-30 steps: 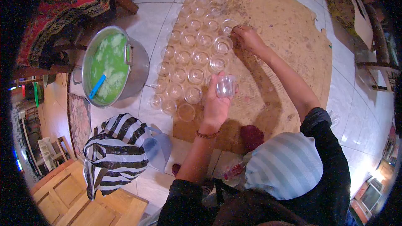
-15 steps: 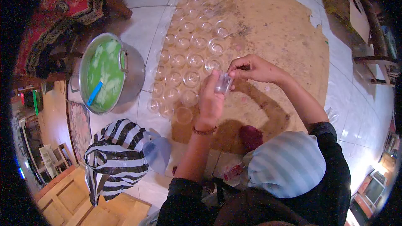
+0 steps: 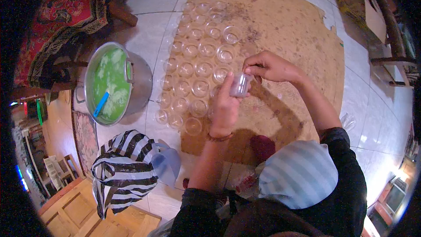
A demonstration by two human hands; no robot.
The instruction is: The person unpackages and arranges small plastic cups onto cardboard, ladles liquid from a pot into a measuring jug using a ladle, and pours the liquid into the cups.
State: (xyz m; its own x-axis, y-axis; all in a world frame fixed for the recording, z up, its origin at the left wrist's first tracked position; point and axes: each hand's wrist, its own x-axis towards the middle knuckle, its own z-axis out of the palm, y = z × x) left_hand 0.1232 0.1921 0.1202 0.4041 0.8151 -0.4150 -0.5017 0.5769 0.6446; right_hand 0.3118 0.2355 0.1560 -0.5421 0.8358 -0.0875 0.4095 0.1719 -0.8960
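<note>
My left hand (image 3: 226, 112) is wrapped around a clear plastic cup (image 3: 240, 86), which may be several nested together; the cup is tilted. Thumb and fingers of my right hand (image 3: 276, 66) pinch at the upper rim of this cup, the fingertips partly hidden. To the left of my hands, several rows of clear plastic cups (image 3: 200, 87) stand on a flattened cardboard sheet (image 3: 289, 35).
A large metal pot (image 3: 139, 81) of green liquid stands on the left, with a blue handle (image 3: 101, 104) sticking out. Nearer me are a black-and-white striped plastic bag (image 3: 125, 166) and a bluish translucent jug (image 3: 166, 165). A wooden panel (image 3: 83, 206) lies lower left.
Both hands have shifted slightly, the left one to the right with the cup. The cup has turned more upright, and the right fingers stay at its rim.
</note>
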